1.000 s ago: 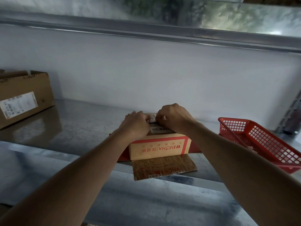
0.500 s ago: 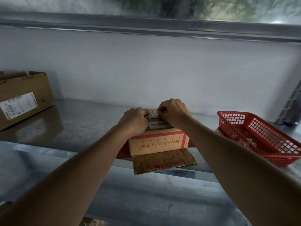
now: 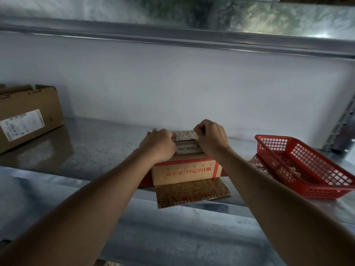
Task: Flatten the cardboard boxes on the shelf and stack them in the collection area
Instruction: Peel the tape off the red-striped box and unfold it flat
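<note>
A small cardboard box sits at the shelf's front edge. The left hand presses its top with curled fingers, while the right hand's fingers pinch a strip of white tape across the top.

Box mid-shelf, carton left, basket right

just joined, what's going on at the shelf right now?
A person is working on a small red-and-tan cardboard box that sits on the metal shelf. The left hand and the right hand are both on its top, pinching a pale strip, apparently tape or a label. The box is not yet flattened; its front flap lies open over the shelf edge. A larger cardboard box waits at the left and a red basket sits at the right.
</note>
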{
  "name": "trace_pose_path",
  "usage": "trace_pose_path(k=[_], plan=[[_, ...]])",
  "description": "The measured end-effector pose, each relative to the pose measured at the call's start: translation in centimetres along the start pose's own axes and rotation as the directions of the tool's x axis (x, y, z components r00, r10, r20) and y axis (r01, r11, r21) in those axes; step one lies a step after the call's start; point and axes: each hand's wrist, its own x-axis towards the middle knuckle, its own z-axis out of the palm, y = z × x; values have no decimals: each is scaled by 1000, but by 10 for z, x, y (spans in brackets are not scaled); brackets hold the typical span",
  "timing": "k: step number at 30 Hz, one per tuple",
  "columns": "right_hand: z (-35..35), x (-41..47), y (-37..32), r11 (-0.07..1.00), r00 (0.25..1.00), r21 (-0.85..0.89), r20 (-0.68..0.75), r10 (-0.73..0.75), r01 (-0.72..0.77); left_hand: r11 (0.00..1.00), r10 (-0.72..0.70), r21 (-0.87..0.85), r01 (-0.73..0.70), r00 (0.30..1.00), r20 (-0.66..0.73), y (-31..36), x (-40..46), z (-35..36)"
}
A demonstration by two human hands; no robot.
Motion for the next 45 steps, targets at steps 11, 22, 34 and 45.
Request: trace_pose_path(k=[11, 22, 34, 45], plan=[[-27, -13, 17, 999, 998, 7, 48, -34, 34, 996, 11, 85, -10, 1000, -1, 8, -4, -3], [-34, -7, 2, 966, 973, -203, 200, -118, 158, 968, 119, 227, -109, 992, -32, 42, -11, -7], [-39, -5, 36, 924, 942, 316, -184, 280, -213, 954, 241, 164, -249, 968, 69, 31, -8, 7], [-55, -6, 50, 996, 973, -11, -209, -94, 94, 954, 234, 140, -264, 951, 204, 57, 6, 1]])
